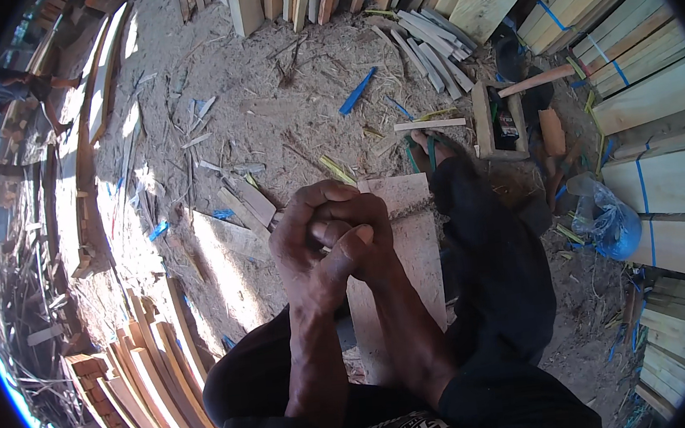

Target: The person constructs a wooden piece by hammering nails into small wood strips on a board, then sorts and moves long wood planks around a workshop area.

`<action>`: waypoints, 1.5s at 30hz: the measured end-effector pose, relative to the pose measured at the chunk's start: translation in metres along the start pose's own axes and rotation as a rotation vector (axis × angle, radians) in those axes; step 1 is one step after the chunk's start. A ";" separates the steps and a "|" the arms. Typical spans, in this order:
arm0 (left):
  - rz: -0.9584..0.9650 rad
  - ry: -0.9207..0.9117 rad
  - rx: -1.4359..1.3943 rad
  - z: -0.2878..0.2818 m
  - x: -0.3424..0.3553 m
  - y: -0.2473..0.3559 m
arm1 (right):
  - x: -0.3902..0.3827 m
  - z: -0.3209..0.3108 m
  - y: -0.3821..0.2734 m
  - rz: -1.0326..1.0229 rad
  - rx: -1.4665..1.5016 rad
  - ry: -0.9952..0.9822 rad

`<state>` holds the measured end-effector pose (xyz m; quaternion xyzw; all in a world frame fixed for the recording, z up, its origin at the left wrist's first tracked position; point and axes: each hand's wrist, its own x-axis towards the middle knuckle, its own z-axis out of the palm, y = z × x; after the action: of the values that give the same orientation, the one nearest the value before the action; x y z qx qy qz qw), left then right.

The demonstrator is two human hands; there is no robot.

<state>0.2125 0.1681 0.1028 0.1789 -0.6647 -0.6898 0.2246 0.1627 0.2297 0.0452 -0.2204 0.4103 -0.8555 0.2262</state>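
Observation:
My left hand [304, 238] and my right hand [365, 240] are pressed together, fingers curled and interlocked, just above the near end of a pale wooden board [411, 249]. The board lies on the ground between my legs, and a rough dark line crosses it near its far end. My left hand wraps over the fingers of my right. Whether anything small sits inside the closed fingers is hidden. My right leg in dark trousers [493, 258] stretches along the board's right side to a foot in a green sandal [432, 151].
Sawdust and wood scraps cover the ground. A small wooden box [499, 123] and a wooden-handled tool [538, 79] lie at the right. Stacked planks with blue straps [650, 97] stand along the right, curved slats [160, 368] at the lower left, a blue plastic bag [608, 219] beside my leg.

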 end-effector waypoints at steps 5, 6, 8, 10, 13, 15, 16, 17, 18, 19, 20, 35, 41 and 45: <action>0.033 -0.048 -0.135 -0.004 -0.023 0.001 | -0.011 0.014 -0.014 -0.176 -0.135 0.052; 0.049 -0.076 -0.123 -0.006 -0.016 0.001 | -0.005 0.012 -0.012 -0.094 -0.074 0.062; 0.046 -0.148 0.019 -0.001 -0.007 -0.011 | -0.005 -0.011 -0.012 -0.006 0.007 0.126; 0.007 -0.221 -0.095 0.010 0.001 -0.015 | -0.005 -0.040 -0.024 -0.032 0.075 0.182; -0.041 -0.374 -0.035 0.016 0.017 -0.023 | -0.007 -0.071 -0.020 -0.065 0.165 0.204; 0.012 -0.372 0.015 0.029 0.020 -0.035 | -0.004 -0.081 -0.014 -0.077 0.187 0.194; 0.035 -0.373 0.047 0.034 0.021 -0.037 | -0.007 -0.081 -0.006 -0.073 0.202 0.194; 0.059 -0.296 0.059 0.036 0.018 -0.037 | -0.006 -0.080 0.001 -0.078 0.204 0.187; 0.071 -0.269 0.084 0.039 0.016 -0.036 | -0.006 -0.084 0.007 -0.082 0.199 0.186; 0.085 -0.243 0.109 0.041 0.016 -0.032 | -0.006 -0.087 0.010 -0.081 0.193 0.182; 0.107 -0.230 0.134 0.044 0.015 -0.030 | -0.011 -0.090 0.010 -0.078 0.180 0.179; -0.045 -0.760 0.916 -0.056 0.066 -0.041 | -0.009 -0.078 -0.010 0.034 0.223 0.059; -0.156 -0.299 0.515 -0.222 -0.035 -0.117 | -0.005 -0.085 -0.022 0.001 0.121 0.093; -0.472 -0.089 0.464 -0.316 -0.098 -0.194 | 0.004 -0.083 -0.010 0.013 0.133 0.123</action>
<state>0.4527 -0.0390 -0.1120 0.3440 -0.7534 -0.5601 -0.0174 0.1111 0.2829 0.0073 -0.1491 0.3671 -0.8913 0.2204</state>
